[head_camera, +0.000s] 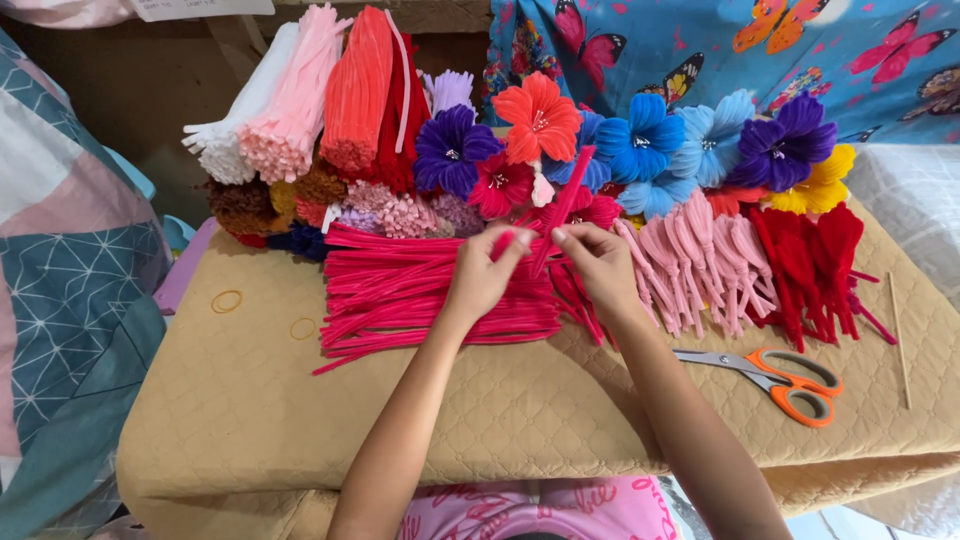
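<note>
Left hand (483, 278): at centre, fingers pinched narrow on the lower end of a folded pink pipe cleaner (560, 210).
Right hand (598, 262): just at 3 o'clock of the left, fingertips closed on the same stem, thumb and forefinger meeting.
Folded pink pipe cleaner: tilted, rising toward 1 o'clock from between both hands.
Pink stem pile (420, 295): lying flat beneath the hands, spreading toward 9 o'clock.
Finished flowers (640, 140): row at 12 to 2 o'clock, purple, orange, blue, yellow.
Bundles (300, 100): white, pale pink, coral, at 11 o'clock.
Scissors (775, 375): orange-handled, at 4 o'clock, well apart.
Quilted tan cushion (250, 400): bearing everything.
Rubber bands (227, 301): at 9 o'clock.
</note>
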